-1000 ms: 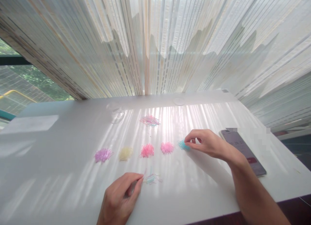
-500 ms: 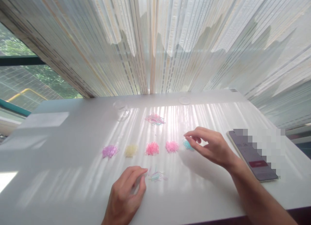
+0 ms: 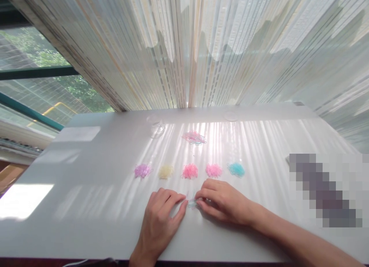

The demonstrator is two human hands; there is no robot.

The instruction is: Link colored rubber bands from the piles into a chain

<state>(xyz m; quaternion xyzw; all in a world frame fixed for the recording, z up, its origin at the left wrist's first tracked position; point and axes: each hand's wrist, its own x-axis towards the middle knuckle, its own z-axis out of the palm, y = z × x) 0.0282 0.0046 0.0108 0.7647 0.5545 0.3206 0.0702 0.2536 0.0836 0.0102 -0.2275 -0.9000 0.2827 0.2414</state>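
- A dark, phone-shaped slab (image 3: 323,194) lies at the table's right; coarse pixel blocks cover it, so any writing there cannot be read.
- The white table (image 3: 95,236) carries striped sunlight, with brighter patches at its left.
- Pale striped string curtains (image 3: 187,48) hang behind it; left of them, a green-framed window (image 3: 43,86) shows foliage and a yellow rail.
- The left hand (image 3: 161,217) has thumb and forefinger narrowly apart, at the left side of a small loose cluster (image 3: 191,204) of thin, paper-clip-like loops; whether it grips one, I cannot tell.
- The right hand (image 3: 223,201) reaches the cluster's right side, fingertips close together; its grip is also unclear.
- Beyond the hands, left to right: purple pile (image 3: 143,171), yellow pile (image 3: 165,171), coral pile (image 3: 190,171), pink pile (image 3: 213,170), turquoise pile (image 3: 236,169).
- Farther back: a mixed pile (image 3: 194,137), between a clear container (image 3: 155,128) and a clear disc (image 3: 231,116).
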